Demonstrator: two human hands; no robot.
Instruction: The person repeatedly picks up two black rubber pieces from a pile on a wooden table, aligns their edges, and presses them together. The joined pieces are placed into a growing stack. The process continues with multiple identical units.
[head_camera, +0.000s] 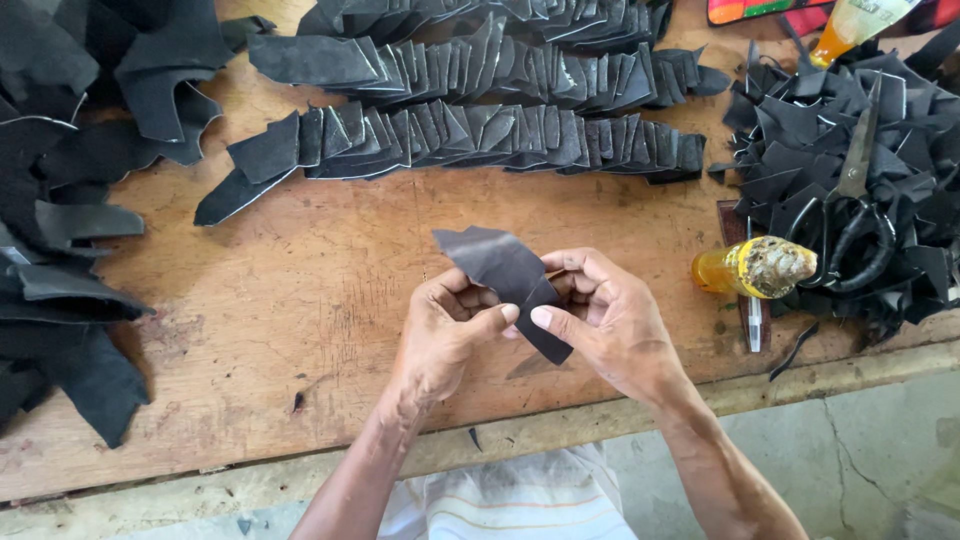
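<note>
A person's left hand (440, 325) and right hand (605, 320) meet above the near edge of a worn wooden table (300, 300), fingers of both pinched on one dark cut piece (510, 280) of leather-like sheet. The piece is matte, angular, with a jagged upper end that stands tilted above the thumbs, clear of the wood.

Bare, scratched board lies open around the hands, toward the left and middle of the table; the near edge is chipped and pale. Across the far side run two overlapping rows of cut pieces (470, 135), shingled like scales. A loose heap of larger dark offcuts (60, 230) crowds the left edge, and a tangled pile of scraps (850, 130) fills the right edge.

On that pile rest black-handled scissors (850, 200), blades pointing to the far edge. Just beside it, near the right hand, lies an amber glue bottle (750, 268) on its side, its nozzle crusted with dried residue.
</note>
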